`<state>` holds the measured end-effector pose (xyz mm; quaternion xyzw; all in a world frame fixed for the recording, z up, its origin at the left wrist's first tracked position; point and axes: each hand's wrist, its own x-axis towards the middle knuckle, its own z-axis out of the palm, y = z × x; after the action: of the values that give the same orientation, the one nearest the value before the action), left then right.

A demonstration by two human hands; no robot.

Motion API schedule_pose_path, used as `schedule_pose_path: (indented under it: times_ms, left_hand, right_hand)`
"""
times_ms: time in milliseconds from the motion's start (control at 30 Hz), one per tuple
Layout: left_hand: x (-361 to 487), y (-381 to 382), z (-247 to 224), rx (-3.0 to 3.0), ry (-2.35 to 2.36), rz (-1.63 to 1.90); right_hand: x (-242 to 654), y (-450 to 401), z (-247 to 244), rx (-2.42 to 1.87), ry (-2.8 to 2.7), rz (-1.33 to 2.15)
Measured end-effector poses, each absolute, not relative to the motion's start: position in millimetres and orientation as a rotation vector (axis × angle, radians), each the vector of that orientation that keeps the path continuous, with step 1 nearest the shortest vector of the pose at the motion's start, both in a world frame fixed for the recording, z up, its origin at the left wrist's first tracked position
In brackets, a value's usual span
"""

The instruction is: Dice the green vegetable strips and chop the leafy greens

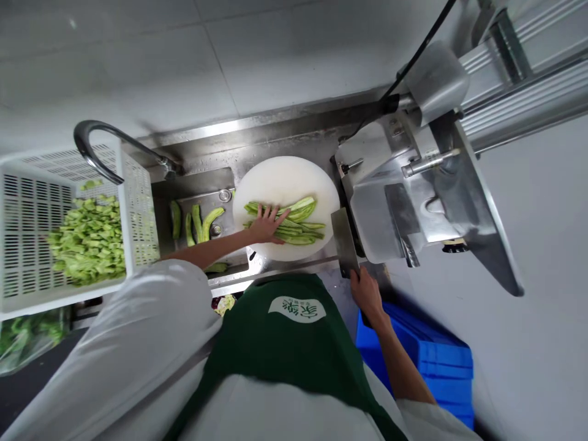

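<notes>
My left hand (266, 225) lies with fingers spread over long green vegetable strips (301, 229) on a round white cutting board (275, 174). The strips sit side by side, pointing to the right. A cleaver (344, 239) is gripped by its handle in my right hand (366, 291), at the right rim of the board. Its broad blade points away from me, apart from the strips. Whole peeled green gourds (211, 222) rest in the sink left of the board.
At the left, a white plastic basket (123, 211) holds chopped green pieces (89, 239). A curved faucet (103, 125) arches over the sink (188, 180). A metal slicing machine (413, 184) stands right of the board. Blue crates (443, 361) are stacked below it.
</notes>
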<state>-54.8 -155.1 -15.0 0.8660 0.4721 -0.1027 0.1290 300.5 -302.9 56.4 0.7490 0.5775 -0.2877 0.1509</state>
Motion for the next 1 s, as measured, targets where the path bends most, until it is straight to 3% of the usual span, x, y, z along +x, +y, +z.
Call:
schedule_pose_path:
  times_ms: [267, 533, 1000]
  left_hand:
    - [-17.4, -136.3, -14.6, 2.251, 1.792, -0.133]
    - [-0.3, -171.3, -10.6, 2.268, 1.773, -0.139]
    - [20.1, -152.5, -6.5, 2.275, 1.766, -0.165]
  right_hand:
    - [259.2, -248.2, 36.1, 2.29, 1.675, -0.786]
    - [242.4, -232.9, 32.3, 2.232, 1.761, -0.83]
    - [245.0, -207.0, 30.0, 2.145, 1.85, -0.811]
